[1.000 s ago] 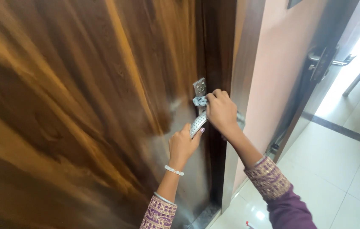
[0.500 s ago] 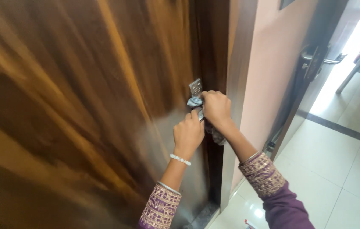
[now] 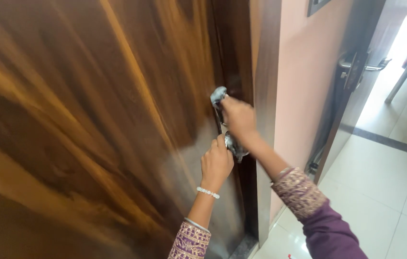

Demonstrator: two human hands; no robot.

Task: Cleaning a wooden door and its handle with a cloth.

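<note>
A dark wooden door (image 3: 93,120) fills the left of the head view. Near its right edge is a metal door handle (image 3: 219,117), mostly covered. My right hand (image 3: 238,120) presses a grey cloth (image 3: 217,93) against the top of the handle plate; more of the cloth hangs below the hand. My left hand (image 3: 217,163) is closed around the lower end of the handle, just under my right hand. Both wrists wear purple embroidered sleeves, and the left has a bead bracelet.
The door frame (image 3: 265,96) and a pink wall (image 3: 304,86) stand right of the handle. Further right is another dark door with a metal lever handle (image 3: 364,64). White floor tiles (image 3: 390,192) lie at the lower right, with a chair leg at the far edge.
My right hand has moved the cloth up from the middle of the handle to its top. My left hand has shifted slightly down and stays on the lower end of the handle.
</note>
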